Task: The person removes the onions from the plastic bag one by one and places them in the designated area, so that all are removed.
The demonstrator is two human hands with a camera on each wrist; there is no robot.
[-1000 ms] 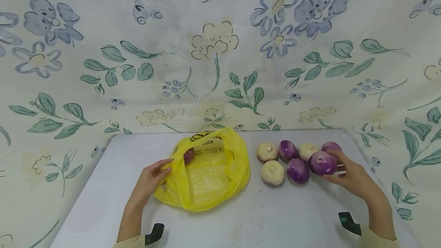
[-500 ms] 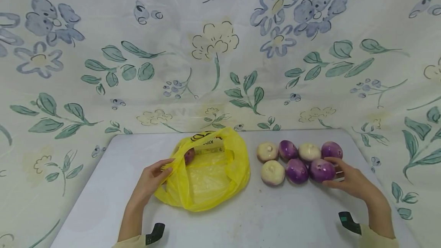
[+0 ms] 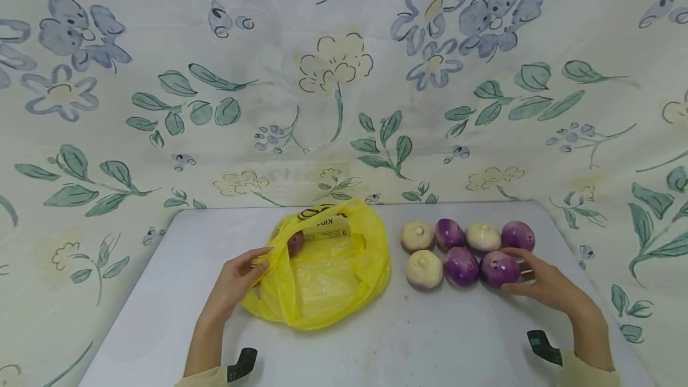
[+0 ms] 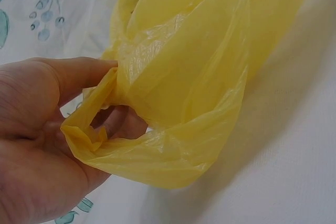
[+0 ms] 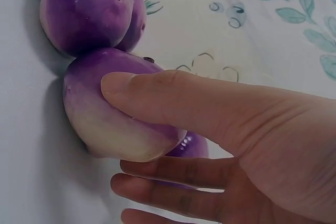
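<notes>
My left hand [image 3: 236, 282] pinches the left rim of a yellow plastic bag [image 3: 322, 291]; in the left wrist view the thumb presses a bag handle loop [image 4: 142, 156] against the fingers. The bag's mouth gapes, and a reddish-purple round thing [image 3: 295, 243] shows partly inside. At the right, my right hand [image 3: 545, 279] grips a purple-and-white turnip [image 3: 500, 269] at the front right end of a two-row group. In the right wrist view the thumb lies across this turnip [image 5: 121, 114], which is up against another purple turnip [image 5: 86, 11].
Beside the held turnip are a purple turnip [image 3: 461, 266] and a white one [image 3: 424, 269]. Behind them is a row of white turnips [image 3: 482, 237] and purple turnips [image 3: 518, 236]. A floral cloth [image 3: 344, 106] hangs behind the white table [image 3: 376, 345].
My right hand has lowered the purple turnip into the front row and moved it slightly left. The two front turnips beside it have shifted a little left. My left hand stays on the bag.
</notes>
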